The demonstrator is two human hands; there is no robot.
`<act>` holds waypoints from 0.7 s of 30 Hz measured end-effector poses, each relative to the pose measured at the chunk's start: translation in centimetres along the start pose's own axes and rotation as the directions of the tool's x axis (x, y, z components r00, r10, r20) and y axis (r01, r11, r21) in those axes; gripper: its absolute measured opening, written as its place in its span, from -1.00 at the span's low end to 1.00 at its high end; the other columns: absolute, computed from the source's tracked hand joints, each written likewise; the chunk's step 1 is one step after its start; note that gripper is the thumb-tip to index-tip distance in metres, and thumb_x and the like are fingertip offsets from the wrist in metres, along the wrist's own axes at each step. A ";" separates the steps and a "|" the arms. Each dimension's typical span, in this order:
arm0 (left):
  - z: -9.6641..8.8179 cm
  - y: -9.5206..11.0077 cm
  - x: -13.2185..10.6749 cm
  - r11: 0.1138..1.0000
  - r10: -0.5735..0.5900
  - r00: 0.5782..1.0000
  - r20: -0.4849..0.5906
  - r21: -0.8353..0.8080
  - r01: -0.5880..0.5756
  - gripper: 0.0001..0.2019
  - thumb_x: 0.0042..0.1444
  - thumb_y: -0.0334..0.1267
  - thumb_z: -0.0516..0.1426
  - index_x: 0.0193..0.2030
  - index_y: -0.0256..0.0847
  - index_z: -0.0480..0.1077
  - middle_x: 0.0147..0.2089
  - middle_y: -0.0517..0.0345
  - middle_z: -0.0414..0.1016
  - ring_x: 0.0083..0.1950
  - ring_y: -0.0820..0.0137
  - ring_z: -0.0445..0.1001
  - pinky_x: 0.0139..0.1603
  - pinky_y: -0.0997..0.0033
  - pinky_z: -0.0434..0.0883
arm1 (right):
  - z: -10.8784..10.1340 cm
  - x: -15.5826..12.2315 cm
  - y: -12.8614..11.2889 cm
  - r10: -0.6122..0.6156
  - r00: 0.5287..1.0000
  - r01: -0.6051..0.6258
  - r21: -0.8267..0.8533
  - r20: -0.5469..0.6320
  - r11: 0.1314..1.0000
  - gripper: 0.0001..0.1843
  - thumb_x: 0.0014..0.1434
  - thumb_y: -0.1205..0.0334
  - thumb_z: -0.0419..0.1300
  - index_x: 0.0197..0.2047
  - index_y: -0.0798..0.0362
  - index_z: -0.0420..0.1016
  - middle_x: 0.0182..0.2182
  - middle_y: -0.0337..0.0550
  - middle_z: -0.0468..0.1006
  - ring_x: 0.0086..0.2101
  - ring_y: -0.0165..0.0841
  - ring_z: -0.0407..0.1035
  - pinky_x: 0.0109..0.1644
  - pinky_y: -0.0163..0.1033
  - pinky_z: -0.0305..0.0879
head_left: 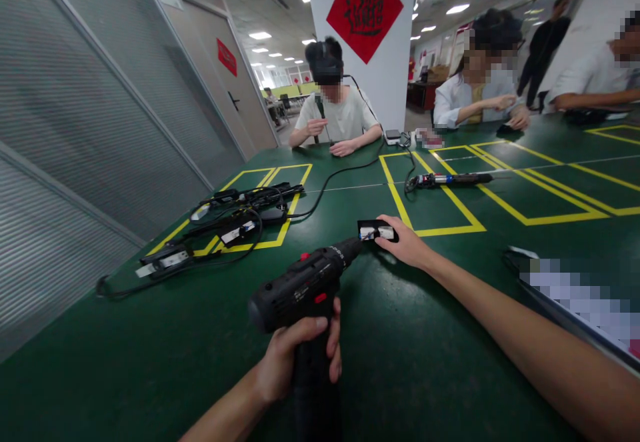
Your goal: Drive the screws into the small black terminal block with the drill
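Note:
My left hand [300,349] is closed round the grip of a black cordless drill [300,289] with small red buttons. The drill's chuck points away to the upper right, its tip up against or just short of a small black box [367,225] with white and blue parts showing inside. Whether the tip touches the box cannot be made out. My right hand [403,242] pinches that box at its right end, thumb in front and fingers behind, just over the green table [390,349].
Power adapters and tangled black cables [250,219] lie at the left within yellow tape lines. A pen-like tool with a cord [450,179] rests farther back. A pixelated flat item [580,302] sits at the right. Several people sit across the table.

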State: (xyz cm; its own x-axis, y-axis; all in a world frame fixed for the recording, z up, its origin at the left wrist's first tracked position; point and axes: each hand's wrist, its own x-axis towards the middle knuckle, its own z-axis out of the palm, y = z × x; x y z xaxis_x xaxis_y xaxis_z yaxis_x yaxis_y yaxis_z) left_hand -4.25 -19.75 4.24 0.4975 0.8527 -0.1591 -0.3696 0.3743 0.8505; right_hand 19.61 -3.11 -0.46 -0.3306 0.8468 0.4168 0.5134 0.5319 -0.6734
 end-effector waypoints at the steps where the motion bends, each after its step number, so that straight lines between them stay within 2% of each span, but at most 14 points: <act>1: 0.0 0.0 0.0 1.000 0.001 1.000 0.004 -0.005 -0.001 -0.77 0.11 -0.26 -0.07 -0.11 -0.29 0.18 -0.52 0.20 0.29 -0.57 0.35 0.42 -0.45 0.30 0.32 | 0.0 0.0 0.0 0.000 1.000 0.000 0.001 0.002 1.000 -0.60 0.19 0.18 0.13 0.10 0.06 0.25 0.02 -0.06 0.35 -0.06 -0.21 0.32 0.00 0.04 0.26; 21: -0.1 0.0 0.1 1.000 0.013 1.000 0.017 0.009 -0.013 -0.76 0.11 -0.26 -0.08 -0.10 -0.30 0.17 -0.51 0.20 0.29 -0.57 0.36 0.43 -0.45 0.32 0.33 | 0.0 -0.1 0.3 -0.003 1.000 0.003 -0.019 0.009 1.000 -0.59 0.19 0.17 0.13 0.10 0.06 0.25 0.02 -0.06 0.35 -0.07 -0.21 0.32 -0.01 0.03 0.26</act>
State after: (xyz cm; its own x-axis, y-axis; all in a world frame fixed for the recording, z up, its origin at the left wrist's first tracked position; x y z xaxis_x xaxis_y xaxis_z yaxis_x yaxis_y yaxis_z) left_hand -4.25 -19.69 4.17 0.5059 0.8513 -0.1392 -0.3694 0.3596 0.8569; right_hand 19.75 -3.02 -0.69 -0.3389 0.8452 0.4133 0.5274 0.5345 -0.6604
